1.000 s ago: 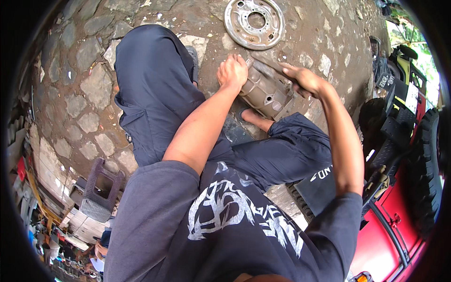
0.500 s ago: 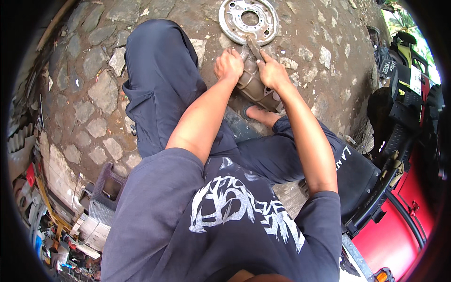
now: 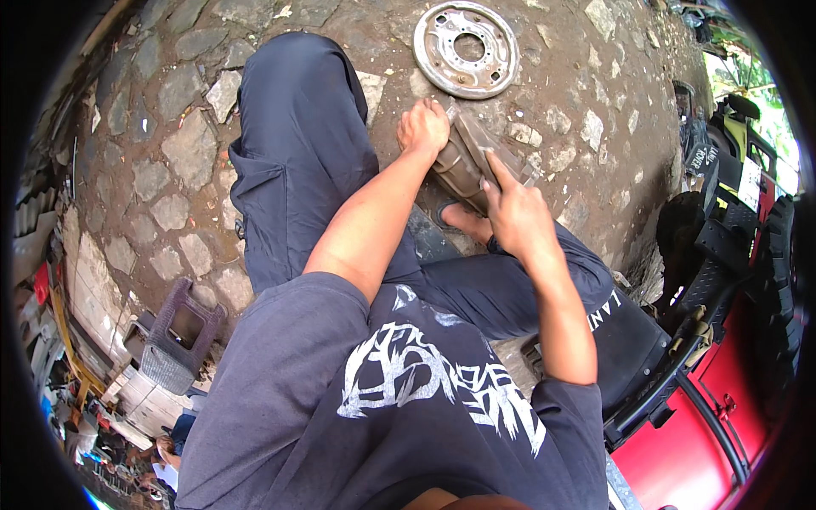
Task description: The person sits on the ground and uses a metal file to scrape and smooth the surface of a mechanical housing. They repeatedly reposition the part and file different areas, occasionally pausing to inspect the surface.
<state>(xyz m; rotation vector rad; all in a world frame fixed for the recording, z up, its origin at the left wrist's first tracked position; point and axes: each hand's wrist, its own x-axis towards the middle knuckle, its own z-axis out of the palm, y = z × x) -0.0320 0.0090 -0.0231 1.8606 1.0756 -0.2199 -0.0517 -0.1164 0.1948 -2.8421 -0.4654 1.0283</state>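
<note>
Stony ground (image 3: pixel 605 146), metal housing (image 3: pixel 456 172) between left fingers (image 3: pixel 427 108) and right fingers (image 3: pixel 503 172)

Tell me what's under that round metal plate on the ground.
Through the open middle of the round metal plate, brown ground shows; whatever lies beneath the metal itself is covered.
</note>
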